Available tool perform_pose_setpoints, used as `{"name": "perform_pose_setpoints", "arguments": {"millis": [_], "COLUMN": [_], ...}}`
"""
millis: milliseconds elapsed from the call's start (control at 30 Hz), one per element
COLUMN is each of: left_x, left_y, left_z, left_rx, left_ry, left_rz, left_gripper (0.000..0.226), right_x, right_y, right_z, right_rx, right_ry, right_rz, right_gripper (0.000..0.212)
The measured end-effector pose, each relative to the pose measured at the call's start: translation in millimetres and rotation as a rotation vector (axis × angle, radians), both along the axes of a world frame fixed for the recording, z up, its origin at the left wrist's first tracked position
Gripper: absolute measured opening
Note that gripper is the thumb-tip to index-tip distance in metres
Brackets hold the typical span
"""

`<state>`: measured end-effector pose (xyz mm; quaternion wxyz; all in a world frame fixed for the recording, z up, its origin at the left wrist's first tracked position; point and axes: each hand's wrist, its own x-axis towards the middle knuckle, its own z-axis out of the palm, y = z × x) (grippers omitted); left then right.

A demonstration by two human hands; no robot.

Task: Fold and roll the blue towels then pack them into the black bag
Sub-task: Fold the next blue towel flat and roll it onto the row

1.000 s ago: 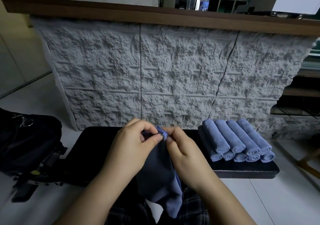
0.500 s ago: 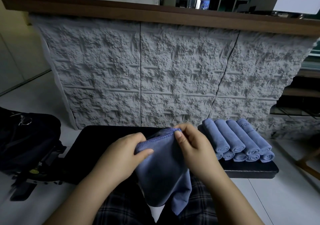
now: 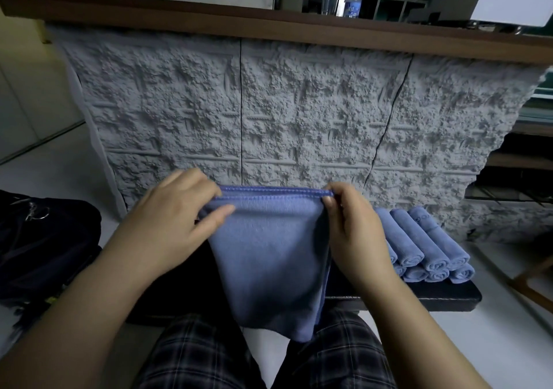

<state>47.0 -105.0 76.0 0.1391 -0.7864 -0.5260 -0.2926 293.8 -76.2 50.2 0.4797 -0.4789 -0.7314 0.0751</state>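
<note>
Nearest, at six o'clock, the person's legs in checked trousers (image 3: 338,355) fill the bottom of the view. Above them a blue towel (image 3: 269,257) hangs doubled over, its two stitched edges held level and taut between both hands. The left hand (image 3: 176,224), at about nine o'clock from the towel, pinches the upper left corner, thumb lying across the front of the cloth and fingers curled behind. The right hand (image 3: 353,227), at three o'clock from the towel, pinches the upper right corner between thumb and bent fingers. The towel's lower end drapes down over a black bench (image 3: 443,296) and reaches the lap. On the bench at three o'clock, just beyond the right hand, rolled towels (image 3: 425,248) lie side by side in two layers. The black bag (image 3: 45,245) sits on the floor at nine o'clock, well apart from the towels. Farther off, a rough grey wall panel (image 3: 284,113) rises under a wooden counter (image 3: 269,26).
</note>
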Motion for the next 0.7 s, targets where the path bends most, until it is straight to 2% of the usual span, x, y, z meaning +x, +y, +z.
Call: {"name": "perform_pose_setpoints", "arguments": {"millis": [67, 133, 300, 467, 600, 700], "left_x": [-2.2, -4.6, -9.9, -3.3, 4.5, 6.0], "left_y": [5.3, 12.1, 27.2, 31.4, 41.0, 57.2], "left_z": [6.7, 10.8, -3.6, -24.1, -35.0, -44.4], "left_rx": [0.011, 0.017, -0.109, -0.235, -0.357, -0.384], "left_ry": [-0.002, -0.014, -0.106, -0.32, -0.582, -0.653], "left_rz": [-0.025, -0.059, -0.121, -0.182, -0.248, -0.211], "left_gripper": [0.039, 0.039, 0.045, 0.038, 0.03, 0.048], "right_x": [-1.1, -2.2, -1.1, 4.2, 8.3, 9.1], "right_y": [13.3, 22.3, 33.1, 36.1, 43.7, 55.2], "right_z": [5.9, 10.2, -2.6, -24.3, -35.2, -44.0], "right_rx": [-0.001, 0.035, 0.027, -0.106, -0.174, -0.229], "right_ry": [-0.043, 0.004, -0.048, -0.025, -0.001, -0.011], "right_rz": [-0.038, -0.043, -0.04, -0.076, -0.103, -0.112], "right_gripper": [0.02, 0.024, 0.017, 0.013, 0.012, 0.01]}}
